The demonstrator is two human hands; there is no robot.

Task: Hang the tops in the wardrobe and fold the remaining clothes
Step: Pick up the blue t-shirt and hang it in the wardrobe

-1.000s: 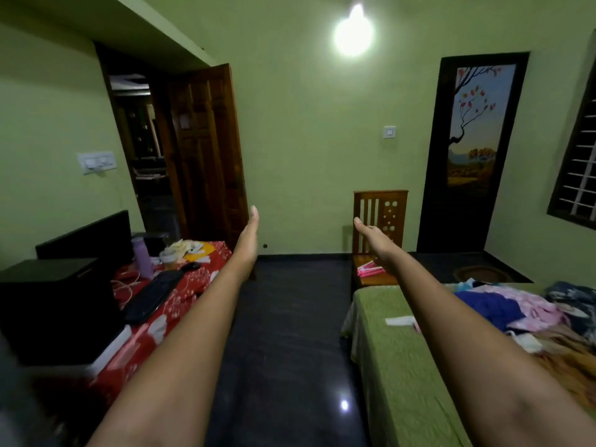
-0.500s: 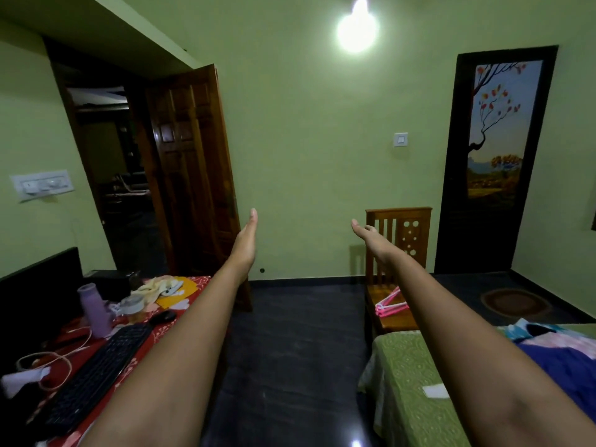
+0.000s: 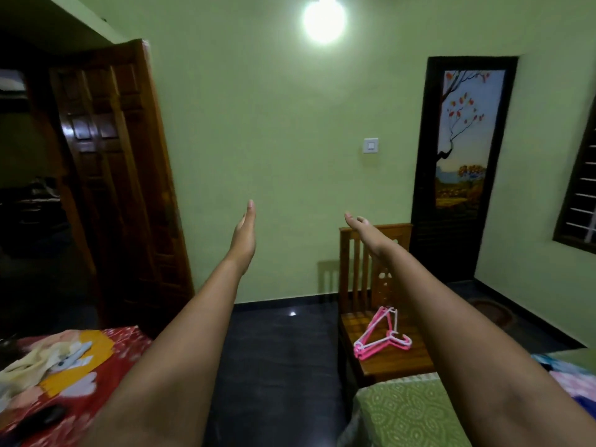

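- Currently, both bare arms extend forward at chest height; neither hand touches anything.
- Left hand [image 3: 244, 235]: fingers straight and together, palm turned edge-on, holding nothing.
- Right hand [image 3: 364, 230]: fingers straight and relaxed, palm down, holding nothing, in front of the chair back.
- Pink and white thin plastic clothes hangers [image 3: 382, 335]: a small triangular stack lying flat on the seat of the brown slatted wooden chair [image 3: 377, 361], toward the seat's right edge.
- Crumpled soft clothes in pink and blue [image 3: 571, 375]: on the green patterned bedspread [image 3: 406, 414], at the bed's right edge; individual garments cannot be told apart.
- Red printed tablecloth [image 3: 106, 356]: covers the table at lower left, with pale yellow cloth [image 3: 29, 369] bunched near its left edge.
- Glossy panelled dark wooden door [image 3: 122, 175]: stands open at left.
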